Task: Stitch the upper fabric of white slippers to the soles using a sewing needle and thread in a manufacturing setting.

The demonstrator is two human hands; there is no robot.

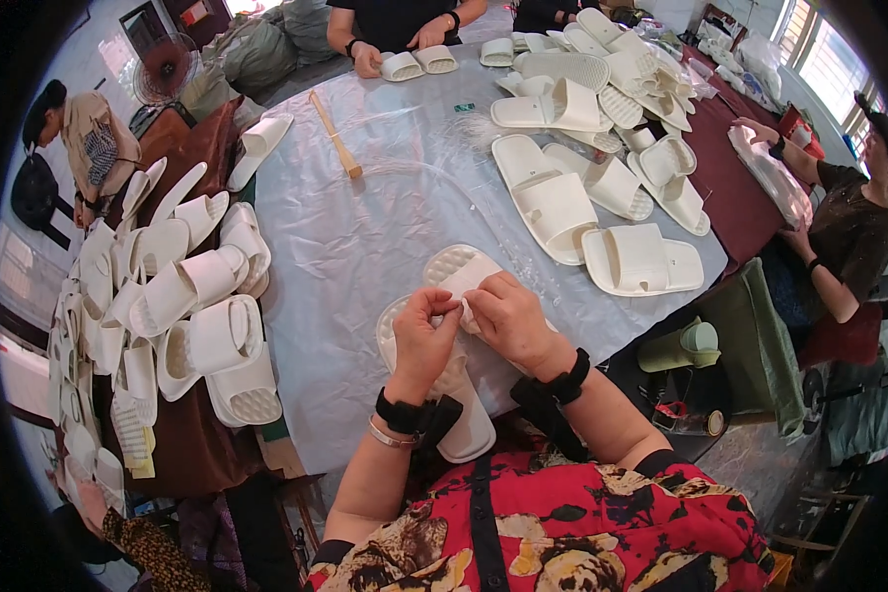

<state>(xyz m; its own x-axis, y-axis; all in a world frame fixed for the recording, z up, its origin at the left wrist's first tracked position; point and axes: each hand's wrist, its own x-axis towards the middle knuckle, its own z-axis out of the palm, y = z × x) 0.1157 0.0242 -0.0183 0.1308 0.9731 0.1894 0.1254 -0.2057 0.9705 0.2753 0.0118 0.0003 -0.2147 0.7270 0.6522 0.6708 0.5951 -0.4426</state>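
Observation:
A pair of white slide slippers lies in front of me on the sheet-covered table, partly beneath my hands. The left slipper (471,426) shows its heel toward me; the right slipper (451,264) shows its dimpled toe end beyond my fingers. My left hand (425,333) is closed in a pinch above the left slipper's strap. Close beside it, my right hand (512,320) is pinched too, over the right slipper's strap. The fingertips of both hands nearly meet. Whatever they hold is too small to make out.
Heaped white slippers (192,286) line the left side; another pile (562,187) covers the right. A wooden stick (335,138) and thin clear strands (479,131) lie on the pale sheet (321,296). Across the table, a person's hands (367,61) touch slippers; other people work around it.

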